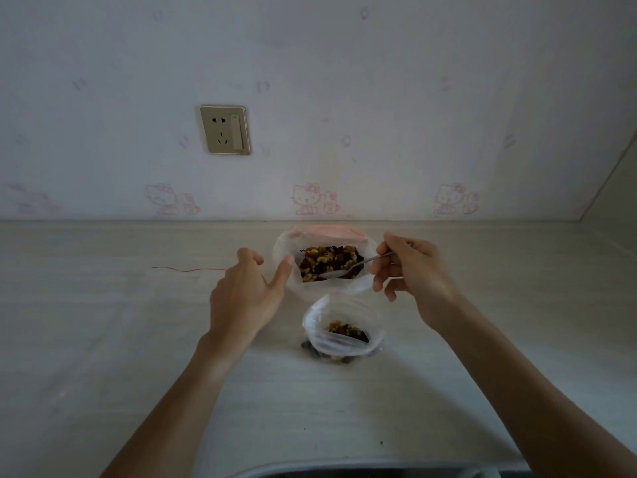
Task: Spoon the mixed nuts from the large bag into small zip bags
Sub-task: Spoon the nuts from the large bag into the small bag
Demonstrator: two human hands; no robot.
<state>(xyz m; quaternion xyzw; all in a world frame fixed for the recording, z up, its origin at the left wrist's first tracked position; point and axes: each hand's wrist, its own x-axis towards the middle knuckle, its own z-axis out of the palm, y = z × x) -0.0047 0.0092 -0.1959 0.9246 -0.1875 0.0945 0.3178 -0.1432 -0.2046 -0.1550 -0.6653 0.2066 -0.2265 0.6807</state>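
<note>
The right hand (pixel 410 270) pinches a spoon (pixel 348 269) whose bowl lies in the mixed nuts (pixel 327 262) of the large bag (pixel 287 246). The left hand (pixel 246 288), fingers relaxed and holding nothing, has its thumb at the bag's left rim. The small zip bag (pixel 341 339), partly filled, stands just in front, unsupported. Risk: a laden spoon may clip its limp rim, tipping it or scattering nuts over the counter (pixel 103 339).

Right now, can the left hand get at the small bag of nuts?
Probably yes: the left hand rests at the big bag's rim, and bare table lies between it and the small bag.
</note>
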